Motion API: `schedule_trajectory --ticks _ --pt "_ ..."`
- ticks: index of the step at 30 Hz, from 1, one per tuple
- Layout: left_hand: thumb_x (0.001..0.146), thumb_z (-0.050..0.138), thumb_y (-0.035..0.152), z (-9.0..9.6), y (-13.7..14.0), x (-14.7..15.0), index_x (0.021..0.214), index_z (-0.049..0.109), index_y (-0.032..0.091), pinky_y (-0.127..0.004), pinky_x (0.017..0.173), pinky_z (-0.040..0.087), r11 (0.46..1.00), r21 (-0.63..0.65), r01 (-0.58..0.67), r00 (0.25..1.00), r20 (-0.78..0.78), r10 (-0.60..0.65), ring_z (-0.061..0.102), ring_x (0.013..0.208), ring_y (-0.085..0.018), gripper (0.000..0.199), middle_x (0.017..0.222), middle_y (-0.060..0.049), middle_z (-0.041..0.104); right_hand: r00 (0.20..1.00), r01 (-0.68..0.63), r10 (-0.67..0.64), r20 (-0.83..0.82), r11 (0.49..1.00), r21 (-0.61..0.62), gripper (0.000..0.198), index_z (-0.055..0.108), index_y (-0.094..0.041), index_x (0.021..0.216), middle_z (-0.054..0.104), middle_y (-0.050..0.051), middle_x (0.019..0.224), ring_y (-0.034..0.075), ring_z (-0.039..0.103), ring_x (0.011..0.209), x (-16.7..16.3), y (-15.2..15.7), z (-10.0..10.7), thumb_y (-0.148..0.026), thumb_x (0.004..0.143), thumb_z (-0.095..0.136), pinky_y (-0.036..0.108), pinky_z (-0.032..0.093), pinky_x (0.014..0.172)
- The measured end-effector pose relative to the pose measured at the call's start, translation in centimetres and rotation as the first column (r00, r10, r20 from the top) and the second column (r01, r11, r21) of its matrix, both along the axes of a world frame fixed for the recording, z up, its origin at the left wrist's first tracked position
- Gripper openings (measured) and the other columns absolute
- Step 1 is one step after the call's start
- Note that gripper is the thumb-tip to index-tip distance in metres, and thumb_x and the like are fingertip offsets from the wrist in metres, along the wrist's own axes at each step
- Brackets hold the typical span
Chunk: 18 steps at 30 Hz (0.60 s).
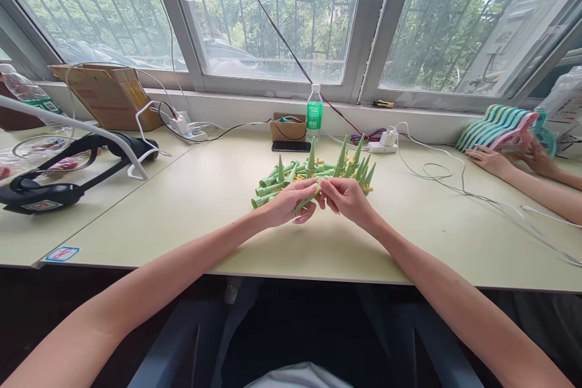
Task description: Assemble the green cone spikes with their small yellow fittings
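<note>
My left hand (291, 201) is closed around a green plastic spike (305, 200), its tip slanting down toward me. At the spike's upper end, the fingers of my right hand (348, 197) are pinched together. Whether a small part sits between those right fingertips is hidden. Just beyond both hands lies a pile of green plastic pieces (275, 179). Some are ribbed tubes lying on their sides, others are pointed spikes standing up, and small yellow connectors (319, 161) show among them.
Behind the pile are a phone (291, 146), a small cardboard box (288, 128) and a water bottle (314, 112). Cables run to a power strip (382, 147). A black headset (45, 191) lies left. At right, another person's hands (493, 160) touch several hangers (500, 124).
</note>
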<state>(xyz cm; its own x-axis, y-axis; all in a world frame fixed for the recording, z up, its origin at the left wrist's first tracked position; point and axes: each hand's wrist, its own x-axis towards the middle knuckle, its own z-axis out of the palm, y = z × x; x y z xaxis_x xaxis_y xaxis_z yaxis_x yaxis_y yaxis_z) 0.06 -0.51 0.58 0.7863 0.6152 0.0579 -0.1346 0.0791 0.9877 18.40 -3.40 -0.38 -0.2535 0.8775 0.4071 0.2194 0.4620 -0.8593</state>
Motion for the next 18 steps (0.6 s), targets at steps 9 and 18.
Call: schedule_trajectory --ticks 9,18 --pt "0.095 0.059 0.045 -0.49 0.11 -0.50 0.130 0.054 0.020 -0.018 0.035 0.017 0.999 -0.035 0.037 0.999 -0.005 -0.038 0.034 0.037 0.001 0.043 0.088 -0.002 0.059 1.000 -0.010 0.010 -0.015 1.000 0.000 0.055 0.058 -0.018 0.060 0.055 -0.002 0.047 0.008 0.039 0.038 0.07 -0.04 0.02 -0.061 0.093 0.053 0.024 0.036 0.046" --pt "0.097 0.057 0.044 -0.40 0.04 -0.54 0.131 0.054 0.021 -0.015 0.036 0.017 0.998 -0.033 0.062 0.998 -0.003 -0.062 0.027 0.039 0.003 0.042 0.089 -0.002 0.058 1.000 -0.016 0.016 -0.026 1.000 0.005 0.054 0.057 -0.017 0.060 0.056 -0.002 0.046 0.007 0.040 0.037 0.11 0.02 -0.12 -0.059 0.093 0.054 0.024 0.036 0.046"
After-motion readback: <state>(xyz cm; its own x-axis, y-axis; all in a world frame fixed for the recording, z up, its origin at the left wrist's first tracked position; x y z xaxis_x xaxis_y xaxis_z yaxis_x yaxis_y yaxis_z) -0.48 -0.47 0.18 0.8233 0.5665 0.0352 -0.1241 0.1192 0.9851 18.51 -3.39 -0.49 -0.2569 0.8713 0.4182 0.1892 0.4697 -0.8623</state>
